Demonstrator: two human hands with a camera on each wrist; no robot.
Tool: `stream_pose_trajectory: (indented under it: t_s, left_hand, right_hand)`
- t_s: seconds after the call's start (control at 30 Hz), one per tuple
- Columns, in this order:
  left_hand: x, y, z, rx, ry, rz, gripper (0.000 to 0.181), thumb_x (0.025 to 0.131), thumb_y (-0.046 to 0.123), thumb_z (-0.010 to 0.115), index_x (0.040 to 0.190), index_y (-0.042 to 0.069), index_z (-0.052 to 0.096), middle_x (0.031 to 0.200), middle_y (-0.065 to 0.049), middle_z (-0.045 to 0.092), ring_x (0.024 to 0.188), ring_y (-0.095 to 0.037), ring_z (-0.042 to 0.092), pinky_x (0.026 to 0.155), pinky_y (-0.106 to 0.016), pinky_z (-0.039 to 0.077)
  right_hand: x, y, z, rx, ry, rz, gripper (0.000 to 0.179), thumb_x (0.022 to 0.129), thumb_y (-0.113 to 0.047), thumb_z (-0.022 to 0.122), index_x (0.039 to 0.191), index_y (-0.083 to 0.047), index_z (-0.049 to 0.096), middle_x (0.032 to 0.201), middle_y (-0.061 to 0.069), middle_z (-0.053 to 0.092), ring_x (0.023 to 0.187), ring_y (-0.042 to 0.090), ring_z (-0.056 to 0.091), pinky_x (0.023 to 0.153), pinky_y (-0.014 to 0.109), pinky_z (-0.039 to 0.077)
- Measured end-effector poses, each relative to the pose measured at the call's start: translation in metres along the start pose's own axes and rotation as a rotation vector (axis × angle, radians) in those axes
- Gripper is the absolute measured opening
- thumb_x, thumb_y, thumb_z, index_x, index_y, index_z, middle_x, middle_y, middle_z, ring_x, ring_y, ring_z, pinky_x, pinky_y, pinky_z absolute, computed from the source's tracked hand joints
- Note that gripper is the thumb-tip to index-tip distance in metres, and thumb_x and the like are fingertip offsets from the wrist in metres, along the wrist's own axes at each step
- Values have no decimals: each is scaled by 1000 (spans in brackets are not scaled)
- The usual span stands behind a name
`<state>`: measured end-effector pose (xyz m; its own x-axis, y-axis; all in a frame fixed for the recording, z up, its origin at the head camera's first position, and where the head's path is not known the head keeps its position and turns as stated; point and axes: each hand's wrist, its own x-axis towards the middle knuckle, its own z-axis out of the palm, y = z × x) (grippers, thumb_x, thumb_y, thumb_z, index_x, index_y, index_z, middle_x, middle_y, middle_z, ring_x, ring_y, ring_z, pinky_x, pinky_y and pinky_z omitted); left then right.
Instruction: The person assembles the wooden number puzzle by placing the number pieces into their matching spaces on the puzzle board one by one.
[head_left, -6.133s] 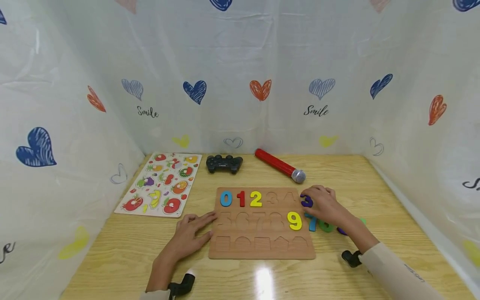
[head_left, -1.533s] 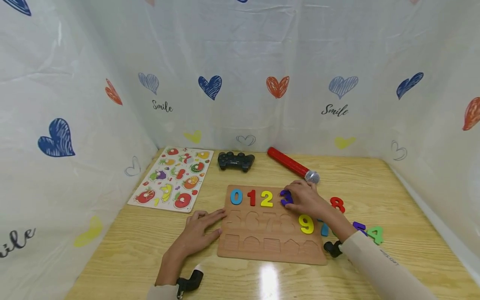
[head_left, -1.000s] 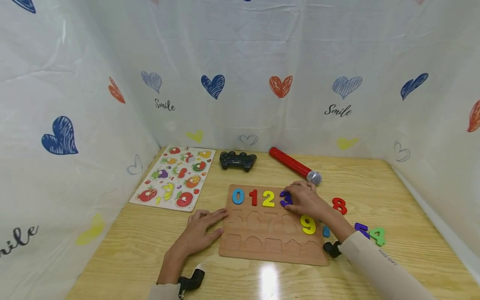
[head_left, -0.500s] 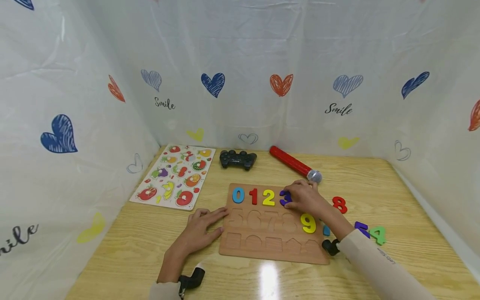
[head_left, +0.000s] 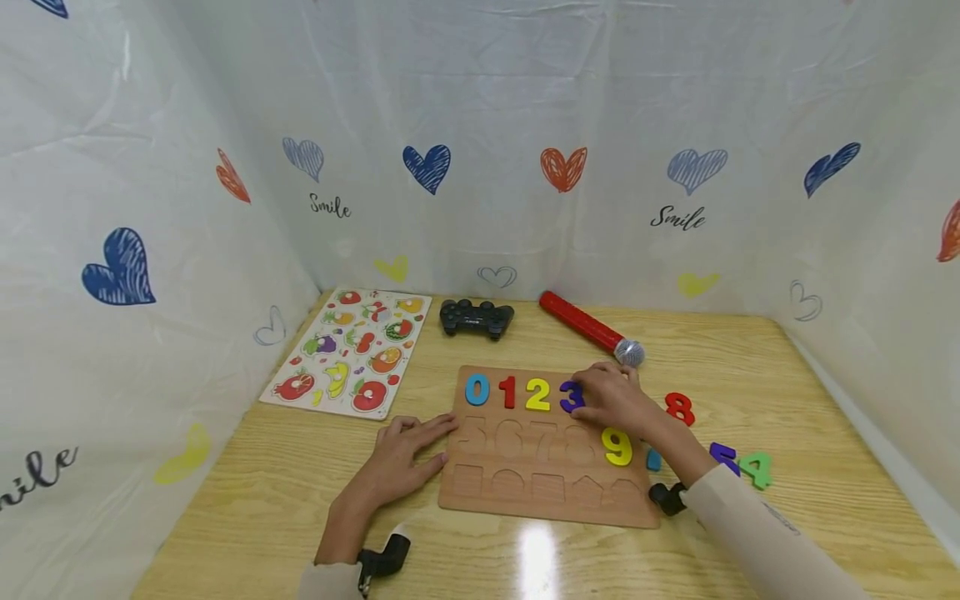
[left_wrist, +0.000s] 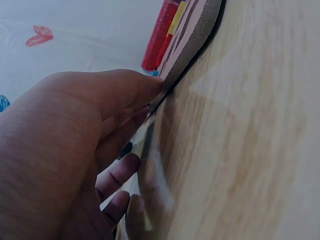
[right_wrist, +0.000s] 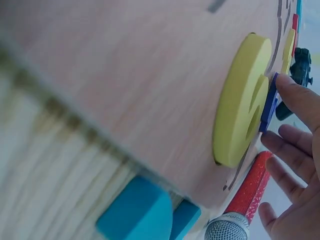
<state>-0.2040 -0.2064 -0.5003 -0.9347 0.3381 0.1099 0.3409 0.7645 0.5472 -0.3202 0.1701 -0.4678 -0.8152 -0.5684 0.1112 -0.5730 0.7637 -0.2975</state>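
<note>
A wooden number board (head_left: 551,515) lies on the table. Blue 0 (head_left: 477,389), red 1 (head_left: 507,392) and yellow 2 (head_left: 537,394) sit along its top row; a yellow 9 (head_left: 617,447) sits at the right of the middle row. My right hand (head_left: 615,402) pinches a purple number 3 (head_left: 572,397) between thumb and fingers, at the top row beside the 2. In the right wrist view the thumb touches one edge of the 3 (right_wrist: 270,105). My left hand (head_left: 401,467) lies at the board's left edge, its fingertips touching that edge, fingers extended.
Right of the board lie a red 8 (head_left: 679,408), purple 5 (head_left: 724,458), green 4 (head_left: 755,469) and a blue piece (head_left: 654,460) partly hidden by the right arm. Behind are a fruit puzzle board (head_left: 303,392), black game controller (head_left: 476,318) and red microphone (head_left: 581,322).
Since the oldest frame, my right hand has carried the purple 3 leftward from the board's right edge to the top row. Over the last second it shifts only slightly; my left hand stays put.
</note>
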Motion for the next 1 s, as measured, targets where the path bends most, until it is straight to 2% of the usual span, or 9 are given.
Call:
stream_pose_trajectory:
  t_s: [0.27, 0.47, 0.73, 1.0]
  left_hand:
    - [2, 0, 5, 16, 10, 18, 50, 98, 35, 64, 147, 30, 54, 153, 11, 45, 110, -17, 38, 87, -46, 28]
    - [0, -1, 2, 3, 26, 27, 50, 98, 33, 65, 147, 29, 54, 153, 10, 45, 112, -20, 39, 89, -48, 27]
    - [0, 0, 0, 8, 27, 30, 50, 98, 33, 64, 147, 27, 54, 154, 8, 44, 111, -20, 38, 89, -49, 27]
    - [1, 2, -1, 23, 25, 32, 51, 98, 33, 65, 147, 26, 54, 154, 7, 45, 113, -22, 38, 89, -49, 28]
  right_hand:
    - [-27, 5, -16, 48, 35, 21, 50, 87, -27, 80, 129, -4, 65, 125, 10, 66, 127, 38, 42, 97, 66, 19]
    - [-49, 15, -30, 68, 103, -3, 49, 86, -19, 81, 129, -1, 64, 127, 13, 65, 126, 39, 42, 97, 67, 19]
    - [-78, 28, -40, 30, 125, 6, 48, 85, -17, 81, 127, 0, 64, 125, 16, 63, 124, 40, 43, 94, 66, 21]
    - [-104, 38, -40, 7, 174, 9, 48, 83, -19, 83, 124, 0, 66, 121, 14, 64, 121, 38, 44, 93, 67, 22]
